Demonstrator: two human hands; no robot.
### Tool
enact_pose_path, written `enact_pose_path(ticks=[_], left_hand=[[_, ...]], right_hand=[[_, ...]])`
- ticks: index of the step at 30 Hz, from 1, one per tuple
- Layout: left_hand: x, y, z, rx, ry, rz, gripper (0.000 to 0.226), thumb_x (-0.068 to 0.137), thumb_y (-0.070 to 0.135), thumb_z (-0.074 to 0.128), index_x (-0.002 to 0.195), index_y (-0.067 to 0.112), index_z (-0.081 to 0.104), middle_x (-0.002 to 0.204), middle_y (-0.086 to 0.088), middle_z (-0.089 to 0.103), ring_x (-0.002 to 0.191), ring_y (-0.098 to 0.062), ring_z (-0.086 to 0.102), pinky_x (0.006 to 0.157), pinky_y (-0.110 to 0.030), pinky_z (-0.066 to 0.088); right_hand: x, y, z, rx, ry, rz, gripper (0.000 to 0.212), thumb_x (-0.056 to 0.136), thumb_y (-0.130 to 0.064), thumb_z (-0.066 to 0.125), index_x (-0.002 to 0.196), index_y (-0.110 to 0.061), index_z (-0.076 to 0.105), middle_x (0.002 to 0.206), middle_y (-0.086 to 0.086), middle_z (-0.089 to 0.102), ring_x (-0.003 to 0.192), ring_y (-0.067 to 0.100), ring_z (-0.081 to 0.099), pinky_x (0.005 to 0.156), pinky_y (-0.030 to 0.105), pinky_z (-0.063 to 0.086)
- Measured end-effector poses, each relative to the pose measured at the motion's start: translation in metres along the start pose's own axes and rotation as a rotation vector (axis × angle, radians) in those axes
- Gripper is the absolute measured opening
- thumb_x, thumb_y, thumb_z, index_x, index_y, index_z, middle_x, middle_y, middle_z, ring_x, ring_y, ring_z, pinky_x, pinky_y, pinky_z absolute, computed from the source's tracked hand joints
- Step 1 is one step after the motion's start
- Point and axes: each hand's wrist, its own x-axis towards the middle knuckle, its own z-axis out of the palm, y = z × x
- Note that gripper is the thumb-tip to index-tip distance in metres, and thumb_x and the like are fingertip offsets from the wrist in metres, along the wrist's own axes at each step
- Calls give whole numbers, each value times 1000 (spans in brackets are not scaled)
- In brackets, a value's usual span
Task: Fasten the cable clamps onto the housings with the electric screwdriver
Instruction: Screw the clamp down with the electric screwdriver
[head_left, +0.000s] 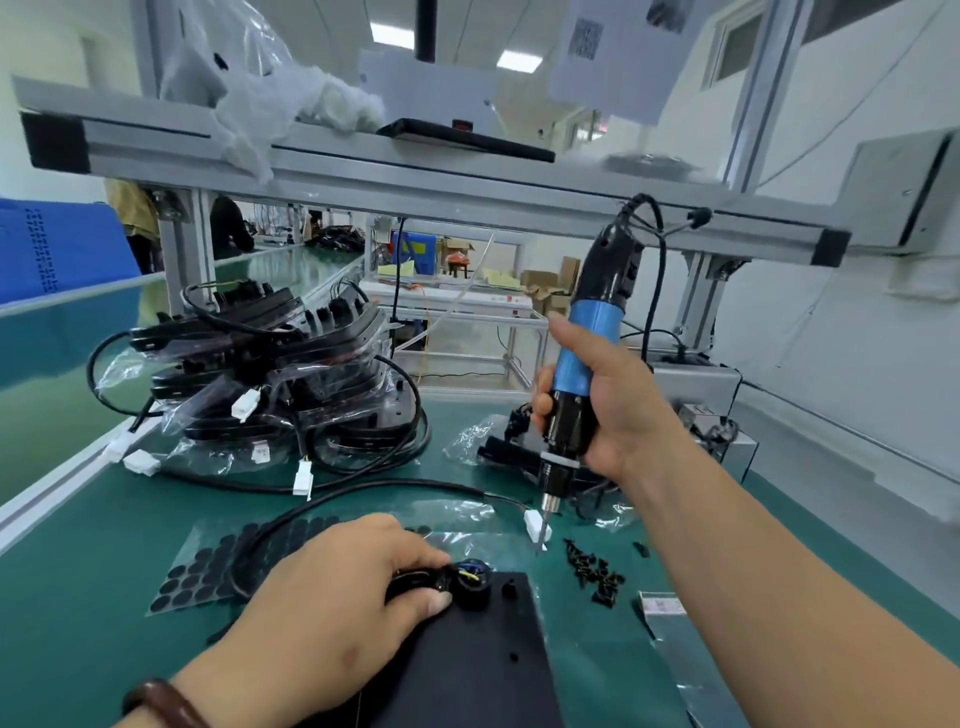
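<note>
Blue-and-black electric screwdriver (582, 364) is up off the green table (104, 545), nearly upright, gripped in the right hand (613, 410), bit pointing down. Small round black housing (470, 584), blue and yellow wires showing in its open top, sits at the far edge of a flat black plate (467, 675), pinched by the left hand (332, 587). Loose small black screws (597, 574) lie just right of it. Bagged black housings with cables (270, 374) are piled at far left.

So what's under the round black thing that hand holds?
A flat black plate, lying on the green mat. The left hand grips the round housing, and its thumb covers part of where the two meet, so any peg or seat there cannot be seen.
</note>
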Motion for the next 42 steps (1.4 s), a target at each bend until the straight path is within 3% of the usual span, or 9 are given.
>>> enact_pose_path(ticks=[7,15,19,22,28,30,36,39,42], left_hand=[[3,-1,-1,-18,-34,14,25,75,64,60,83,80,43,96,32,53,96,7,53,87,-24,46],[2,-5,6,72,57,92,21,81,66,50,97,75,43,98,33,49,97,12,48,87,-12,41],[10,-17,20,146,28,93,43,77,71,44,116,58,57,101,27,54,95,3,54,83,-16,44],[15,-21,21,155,39,55,38,70,73,52,108,67,54,92,34,56,84,14,56,70,-11,47],[3,-14,20,152,66,41,34,73,62,61,105,50,66,85,27,58,75,-1,59,64,-17,48],[-2,1,10,86,90,70,33,69,58,64,101,58,64,78,25,60,70,2,60,58,-14,44],[-8,10,-4,33,99,69,46,62,84,41,107,82,31,122,45,30,102,18,44,82,-11,41],[-4,-1,-39,-126,265,21,53,70,84,42,121,75,32,111,41,51,99,16,50,79,-11,40],[-4,-28,-79,-154,530,-106,27,79,68,50,106,72,48,94,28,65,77,1,61,69,-18,46]], right_hand=[[-4,-11,-57,-75,145,74,46,77,-38,76,98,-15,42,60,8,55,44,21,52,47,30,50],[-14,-2,-118,-172,268,159,55,73,-42,80,108,-17,46,63,7,56,48,24,55,48,33,51],[-11,6,-130,-179,303,179,53,74,-40,80,107,-16,46,58,6,56,47,25,56,47,32,51],[-9,9,-136,-197,314,186,55,75,-40,79,112,-16,45,61,7,57,47,25,58,47,32,52],[-6,18,-144,-223,342,220,53,76,-40,79,111,-15,48,71,11,56,52,28,62,50,33,54],[-5,20,-146,-234,349,224,49,78,-40,77,109,-14,50,73,12,57,57,30,65,52,35,56],[-2,21,-152,-298,411,162,46,80,-37,76,107,-9,53,82,15,58,57,28,63,49,33,53],[2,22,-160,-393,450,139,47,78,-44,75,103,-10,56,86,18,60,58,27,62,48,31,52],[7,24,-172,-582,533,134,57,76,-61,69,100,-11,58,95,19,64,74,32,63,70,44,57]])
